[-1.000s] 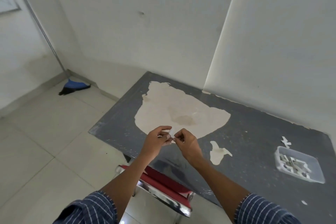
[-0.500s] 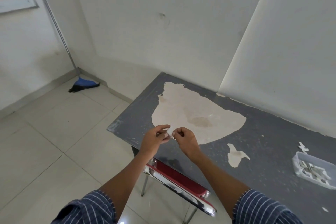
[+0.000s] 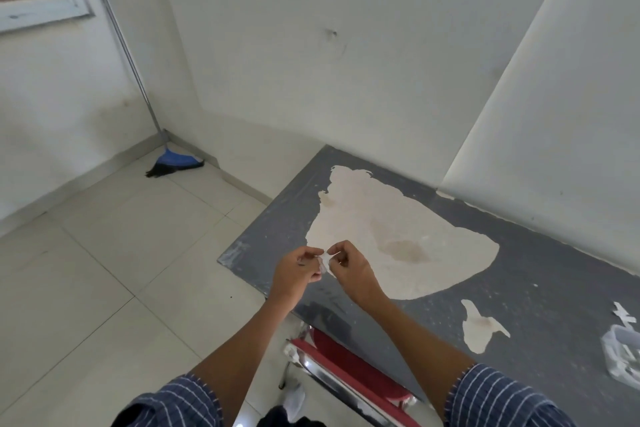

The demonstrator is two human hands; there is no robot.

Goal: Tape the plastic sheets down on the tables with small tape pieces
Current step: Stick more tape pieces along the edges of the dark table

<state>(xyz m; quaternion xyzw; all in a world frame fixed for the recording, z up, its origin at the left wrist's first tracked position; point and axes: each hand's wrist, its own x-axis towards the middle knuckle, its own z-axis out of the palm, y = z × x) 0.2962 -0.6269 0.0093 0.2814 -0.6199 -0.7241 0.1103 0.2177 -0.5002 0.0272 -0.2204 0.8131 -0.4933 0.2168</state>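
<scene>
While the small tape piece [image 3: 325, 262] was held just above the near left corner of the table [image 3: 519, 288], it was pinched from both sides. Its left end was gripped between the curled thumb and forefinger of the left hand [image 3: 298, 270], and its right end was gripped in the same way by the right hand [image 3: 351, 270]. The two hands were kept very near to each other, with the white, crumpled piece stretched between them. On the grey table top a large pale patch [image 3: 398, 239] was seen beyond the hands, and a smaller one [image 3: 479, 329] at the right of them. At the far right edge of the table a clear plastic tray [image 3: 620, 354] was placed, with some white tape scraps [image 3: 623, 314] just behind it. Whether a plastic sheet lay on the table could not be told. Under the near edge of the table a red chair [image 3: 346, 360] was pushed in, and a blue broom [image 3: 176, 163] was leaned in the room corner – well apart from the table, at its left.
</scene>
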